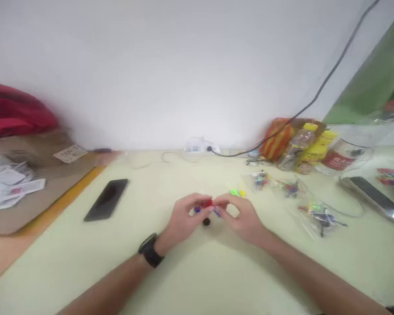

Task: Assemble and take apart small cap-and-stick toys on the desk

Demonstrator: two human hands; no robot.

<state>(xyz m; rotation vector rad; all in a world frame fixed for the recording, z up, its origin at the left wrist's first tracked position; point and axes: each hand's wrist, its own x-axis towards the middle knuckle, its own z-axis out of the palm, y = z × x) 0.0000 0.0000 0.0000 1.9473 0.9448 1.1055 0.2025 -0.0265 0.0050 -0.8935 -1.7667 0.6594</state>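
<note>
Both my hands meet over the middle of the pale table (170,271). My left hand (184,218), with a black watch (151,250) on its wrist, pinches a small red plastic piece (208,203). My right hand (244,216) closes its thumb and fingers on the other side of that piece. Small blue parts (217,212) show below and between the fingertips. A round black part (206,222) is just under the hands; whether it is attached to the piece I cannot tell. Bright green and yellow plastic bits (237,192) lie just beyond my right hand.
A dark phone (107,200) lies at left, near cardboard (42,175) with papers. At right are clear bags of coloured parts (321,216), bottles (297,146), glasses (256,162) and a long dark device (376,197). A black cable (318,94) runs to a white socket (197,145).
</note>
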